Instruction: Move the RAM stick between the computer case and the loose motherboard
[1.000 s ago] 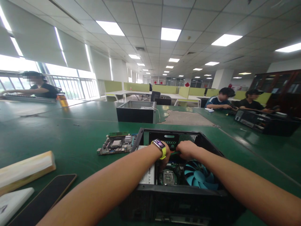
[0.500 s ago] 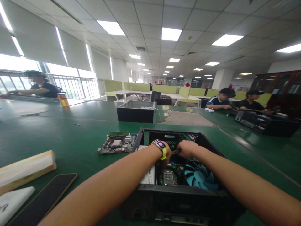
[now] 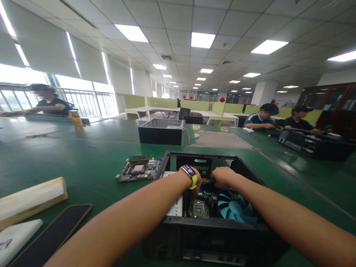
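Note:
An open black computer case (image 3: pixel 222 237) lies in front of me, and both my hands reach into it. My left hand (image 3: pixel 197 185), with a yellow-strapped watch (image 3: pixel 189 171) on the wrist, points down over the board inside; its fingertips are hidden. Fingers curled, my right hand (image 3: pixel 222 176) is near the far inner wall; what it grips I cannot make out. Orange wires (image 3: pixel 204 179) and a dark green strip show between the hands. Below them are a CPU socket (image 3: pixel 200 209) and a blue fan (image 3: pixel 236 207). Left of the case lies a loose motherboard (image 3: pixel 139 170).
Another computer case (image 3: pixel 161 135) stands farther back on the green table (image 3: pixel 91 163). At left lie a phone (image 3: pixel 52 237), a white box (image 3: pixel 19 239) and a long pale block (image 3: pixel 33 198). People work at far left and right, beside a black case (image 3: pixel 317 144).
My right hand has shifted slightly to the right, and more of the orange wires and the dark green strip shows. My left hand stays almost still. The person at far left moved their arms.

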Motion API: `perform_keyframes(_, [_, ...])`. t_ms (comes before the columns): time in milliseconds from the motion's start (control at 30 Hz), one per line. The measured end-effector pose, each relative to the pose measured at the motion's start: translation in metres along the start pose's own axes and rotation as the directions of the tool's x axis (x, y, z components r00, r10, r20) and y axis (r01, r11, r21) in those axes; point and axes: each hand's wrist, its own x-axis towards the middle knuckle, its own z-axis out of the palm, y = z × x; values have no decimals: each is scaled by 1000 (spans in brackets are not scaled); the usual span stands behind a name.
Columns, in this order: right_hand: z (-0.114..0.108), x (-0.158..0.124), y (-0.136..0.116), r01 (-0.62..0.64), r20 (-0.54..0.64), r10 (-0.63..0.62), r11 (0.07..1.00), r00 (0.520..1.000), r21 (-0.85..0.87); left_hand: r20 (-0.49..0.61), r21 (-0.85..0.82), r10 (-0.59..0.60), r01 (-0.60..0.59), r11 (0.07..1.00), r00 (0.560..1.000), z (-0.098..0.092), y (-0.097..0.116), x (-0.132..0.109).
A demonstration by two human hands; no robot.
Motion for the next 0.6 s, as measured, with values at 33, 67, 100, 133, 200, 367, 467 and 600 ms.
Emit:
perform_keyframes(33, [0, 0, 1, 1, 1, -1, 1000, 1000, 2, 95, 37, -9, 6, 999, 995, -1, 1, -1])
perform_keyframes(67, [1, 1, 1, 3, 1, -3, 1000, 1000, 2, 171, 74, -22, 9, 997, 985, -2, 2, -2])
perform_keyframes(100, [1, 1, 2, 3, 1, -3, 1000, 1000, 0, 214, 99, -28, 7, 995, 976, -3, 3, -3])
perform_keyframes(133, [1, 1, 3, 5, 3, -5, 1000, 1000, -3, 215, 100, -24, 2, 995, 976, -3, 3, -4])
perform_keyframes(200, [2, 1, 3, 10, 3, -10, 1000, 1000, -10, 206, 81, -28, 11, 997, 978, -4, 4, -5])
perform_keyframes(367, [1, 1, 5, 11, 9, -11, 1000, 1000, -1, 198, 84, -38, 21, 996, 979, -4, 7, -7])
perform_keyframes(467, [0, 1, 7, 0, 7, 0, 1000, 1000, 28, 219, 99, -16, -6, 995, 976, -15, 9, -20])
perform_keyframes(600, [-9, 4, 15, -34, -54, 43, 987, 998, 154, -155, -57, 206, -217, 975, 966, -43, -10, -58])
